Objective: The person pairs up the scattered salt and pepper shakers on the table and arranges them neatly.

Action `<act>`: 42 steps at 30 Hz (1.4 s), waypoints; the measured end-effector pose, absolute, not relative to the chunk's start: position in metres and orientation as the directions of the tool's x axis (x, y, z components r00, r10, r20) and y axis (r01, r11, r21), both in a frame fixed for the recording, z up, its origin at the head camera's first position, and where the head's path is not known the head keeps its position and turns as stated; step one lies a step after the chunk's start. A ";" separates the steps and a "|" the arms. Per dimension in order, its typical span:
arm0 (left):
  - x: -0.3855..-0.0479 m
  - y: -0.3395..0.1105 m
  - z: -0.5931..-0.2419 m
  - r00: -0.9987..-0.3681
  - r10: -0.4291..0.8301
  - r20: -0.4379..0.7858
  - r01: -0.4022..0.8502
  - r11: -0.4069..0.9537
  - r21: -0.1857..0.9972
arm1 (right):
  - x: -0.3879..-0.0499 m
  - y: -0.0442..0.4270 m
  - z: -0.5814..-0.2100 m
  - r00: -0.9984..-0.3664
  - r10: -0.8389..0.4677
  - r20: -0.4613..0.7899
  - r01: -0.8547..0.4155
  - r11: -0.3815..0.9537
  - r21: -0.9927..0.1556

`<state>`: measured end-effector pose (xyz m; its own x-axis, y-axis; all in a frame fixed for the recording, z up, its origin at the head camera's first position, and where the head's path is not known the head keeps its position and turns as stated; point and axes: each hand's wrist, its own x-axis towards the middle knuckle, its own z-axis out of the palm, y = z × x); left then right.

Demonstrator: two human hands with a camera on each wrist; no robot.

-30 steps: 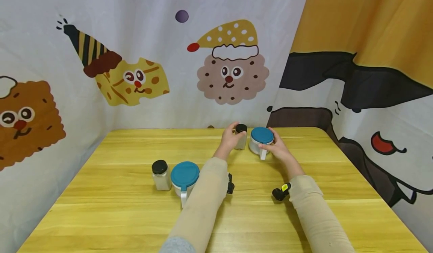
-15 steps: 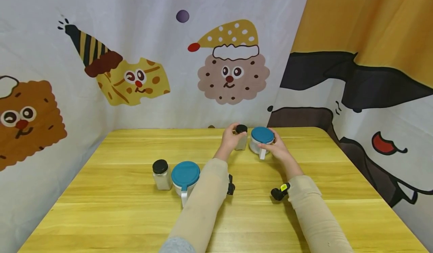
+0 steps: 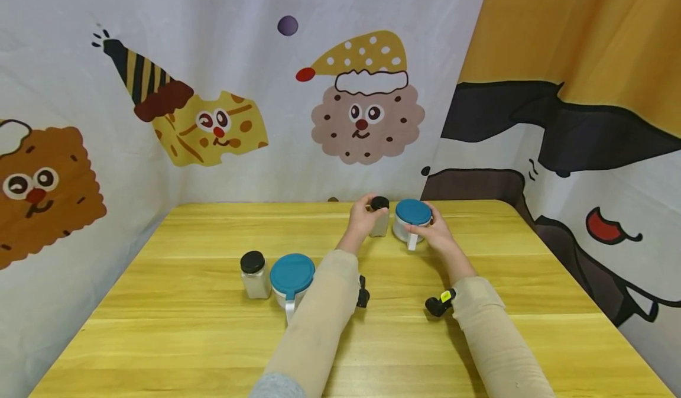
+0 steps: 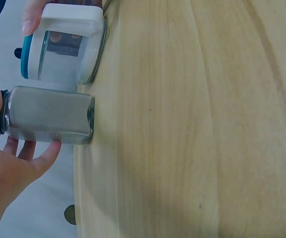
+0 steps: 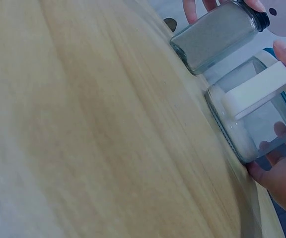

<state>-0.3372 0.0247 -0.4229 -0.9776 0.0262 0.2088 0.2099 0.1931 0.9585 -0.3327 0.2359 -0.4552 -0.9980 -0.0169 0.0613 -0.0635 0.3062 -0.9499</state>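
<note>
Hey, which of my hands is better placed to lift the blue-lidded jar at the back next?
Probably your right hand: its thumb and fingers are around that blue-lidded jar, while your left hand holds the black-capped bottle beside it.

I've got a black-capped glass jar [image 3: 379, 224] upright toward the back of my bench [image 3: 159, 339], white-handled blue-lidded jug [image 3: 412, 213] upright just beside it.
</note>
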 end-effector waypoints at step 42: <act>-0.333 0.024 -0.425 -0.979 0.007 0.205 0.203 0.173 0.964 | -0.320 0.230 -0.450 -0.992 0.068 0.106 -0.082 0.290 -0.953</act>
